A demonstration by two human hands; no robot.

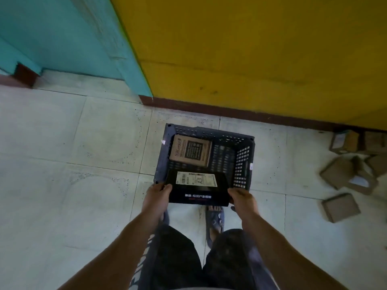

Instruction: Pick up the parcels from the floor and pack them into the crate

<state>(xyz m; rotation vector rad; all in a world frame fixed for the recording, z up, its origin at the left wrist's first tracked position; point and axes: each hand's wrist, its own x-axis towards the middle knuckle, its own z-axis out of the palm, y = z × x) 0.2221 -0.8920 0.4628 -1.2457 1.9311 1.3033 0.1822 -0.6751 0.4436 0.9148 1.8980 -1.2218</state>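
Both hands (158,197) (243,198) hold black parcel (198,189) over crate's (244,162) near rim.

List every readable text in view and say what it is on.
Black parcel: white print, apparently "专注户外照明"; characters before the dash and red line below blurred.
Its shipping label: barcode and text, too small.
Brown parcel in the crate: print blurred.
Shorts: white letters, cut off, unreadable.

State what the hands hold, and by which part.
The black parcel: the left hand grips its near left edge, the right hand its near right edge.
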